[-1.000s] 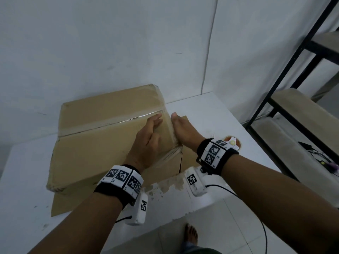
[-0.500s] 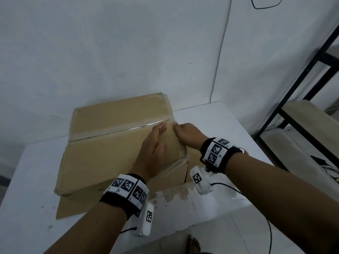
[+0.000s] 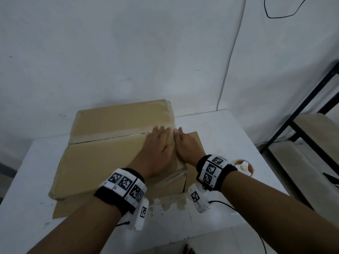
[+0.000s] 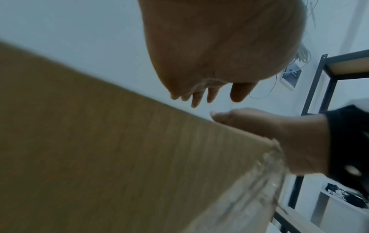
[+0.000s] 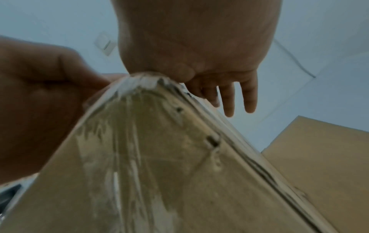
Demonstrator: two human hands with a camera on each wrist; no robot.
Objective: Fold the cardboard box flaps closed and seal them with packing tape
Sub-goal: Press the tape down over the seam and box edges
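The brown cardboard box (image 3: 102, 160) lies on the white table with its top flaps folded shut. A strip of clear tape (image 3: 110, 137) runs along the middle seam, and more wrinkled tape wraps the near right corner (image 5: 139, 141). My left hand (image 3: 159, 142) lies flat on the top by the right end, its fingertips at the seam. Beside it, my right hand (image 3: 183, 143) presses with straight fingers on the box's right edge. In the wrist views the fingers of both the left hand (image 4: 199, 96) and the right hand (image 5: 233, 100) are stretched out. A roll of tape (image 3: 244, 168) sits on the table behind my right wrist.
A flat cardboard sheet (image 3: 197, 140) lies under the box and sticks out at the right and the near left. The white table (image 3: 229, 129) stands against a white wall. A black metal shelf rack (image 3: 300, 116) stands to the right. Worn, peeled patches mark the table's near edge (image 3: 172, 202).
Both hands have flattened and slid a little farther along the box's right end, up to the seam. The tape roll shows again behind my right wrist.
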